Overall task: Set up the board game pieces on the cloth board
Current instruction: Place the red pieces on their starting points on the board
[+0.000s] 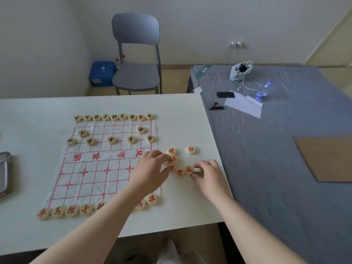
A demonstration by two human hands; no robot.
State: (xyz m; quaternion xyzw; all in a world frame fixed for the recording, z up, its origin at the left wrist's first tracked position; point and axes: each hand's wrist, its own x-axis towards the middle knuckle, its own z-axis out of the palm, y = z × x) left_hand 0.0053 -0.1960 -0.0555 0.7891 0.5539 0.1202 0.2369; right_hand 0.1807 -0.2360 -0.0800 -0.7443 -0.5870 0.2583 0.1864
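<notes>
Both hands work just off the right edge of the white cloth board with its red grid (106,168), which lies flat on the white table (34,115). The right hand (210,175) pinches a pale round wooden disc (197,169), turned up on its edge, between thumb and fingertips. Right against that grip on its left lies a short curved line of loose red-lettered discs (180,172), flat on the table. At the other end of that line the left hand (152,168) has its fingers curled down, thumb and fingertips pinching a partly hidden red-lettered disc (171,166). Two more red ones lie just beyond the left fingertips, and a lone red disc (191,150) rests farther off, beyond the gap between the hands. Under the left forearm a row of red discs (57,211) lines the board's near edge. Well ahead of both grips, black-lettered discs (114,117) fill the far side.
</notes>
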